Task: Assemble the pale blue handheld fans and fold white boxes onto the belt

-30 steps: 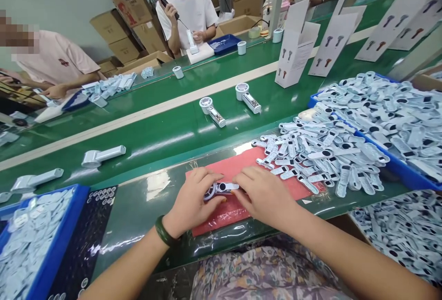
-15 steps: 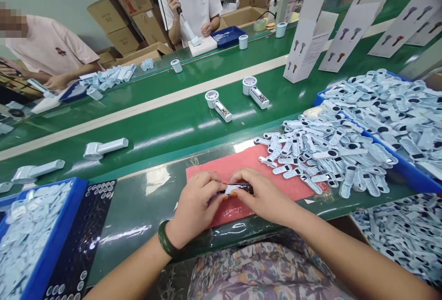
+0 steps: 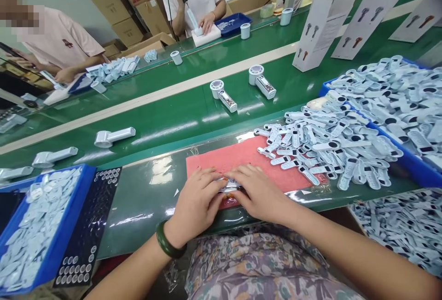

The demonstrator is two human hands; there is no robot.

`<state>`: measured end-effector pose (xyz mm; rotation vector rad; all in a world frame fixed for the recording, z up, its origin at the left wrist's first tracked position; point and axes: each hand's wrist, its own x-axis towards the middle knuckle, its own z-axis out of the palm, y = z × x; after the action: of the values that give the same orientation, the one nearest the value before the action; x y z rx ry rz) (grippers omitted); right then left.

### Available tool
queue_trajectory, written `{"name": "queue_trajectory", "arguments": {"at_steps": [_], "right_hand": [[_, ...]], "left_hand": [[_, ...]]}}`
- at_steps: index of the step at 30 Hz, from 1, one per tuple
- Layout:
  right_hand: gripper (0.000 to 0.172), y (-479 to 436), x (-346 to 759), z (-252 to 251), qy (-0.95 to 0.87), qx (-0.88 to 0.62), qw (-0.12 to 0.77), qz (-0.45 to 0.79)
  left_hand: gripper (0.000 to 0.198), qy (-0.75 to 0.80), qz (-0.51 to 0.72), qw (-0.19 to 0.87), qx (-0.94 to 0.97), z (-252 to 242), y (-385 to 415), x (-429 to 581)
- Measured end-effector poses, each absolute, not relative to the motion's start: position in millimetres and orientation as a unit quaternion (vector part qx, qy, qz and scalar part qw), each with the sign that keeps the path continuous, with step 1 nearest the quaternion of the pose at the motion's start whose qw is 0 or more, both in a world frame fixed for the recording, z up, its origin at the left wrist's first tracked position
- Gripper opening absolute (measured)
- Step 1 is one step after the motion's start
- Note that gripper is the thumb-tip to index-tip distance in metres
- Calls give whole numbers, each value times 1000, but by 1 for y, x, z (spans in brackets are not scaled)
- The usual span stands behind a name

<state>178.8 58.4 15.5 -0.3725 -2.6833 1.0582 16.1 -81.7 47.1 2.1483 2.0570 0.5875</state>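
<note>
My left hand (image 3: 196, 201) and my right hand (image 3: 260, 191) meet over a pink mat (image 3: 221, 159) at the bench edge. Between them they grip a small, shiny, pale handheld fan part (image 3: 229, 189), lying crosswise. Fingers of both hands curl over its top and the thumbs press on the near side, so most of it is hidden. Just right of my right hand, a loose pile of pale-blue fan handle covers (image 3: 321, 145) overlaps the mat. A dark green bangle (image 3: 169, 241) sits on my left wrist.
A blue bin (image 3: 383, 141) of covers stands right; another blue bin (image 3: 90, 171) of pale parts is left, beside a black sheet (image 3: 86, 226) with round stickers. Handheld fans (image 3: 226, 99) lie on the green belt (image 3: 165, 111). White boxes (image 3: 319, 28) stand beyond. Co-workers sit opposite.
My fingers now lie further over the held part, and its dark face no longer shows. The camera view has tilted down slightly. Opposite, a co-worker's hand has moved onto the white block.
</note>
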Motion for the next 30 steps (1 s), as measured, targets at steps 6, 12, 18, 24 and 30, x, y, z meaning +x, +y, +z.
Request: {"name": "queue_trajectory", "arguments": {"at_steps": [6,12,18,24,30], "right_hand": [[35,53,179,9,-949,-105,126,270],[32,57,177,11,-937,-112,120,308],[32,66,179,17,-890,-121,115,424],[32,64,175,21,-880,-144,115,437],[28,101,194,30,-909,-208,222,285]], "left_hand": [[30,682,164,51,711,50,-81,17],[26,679,169,78,710,53,-74,16],[34,688,168,106,698,62,-74,13],[34,686,115,23,718,54,-76,13],[30,636,43,-92,765,73,-36,-56]]}}
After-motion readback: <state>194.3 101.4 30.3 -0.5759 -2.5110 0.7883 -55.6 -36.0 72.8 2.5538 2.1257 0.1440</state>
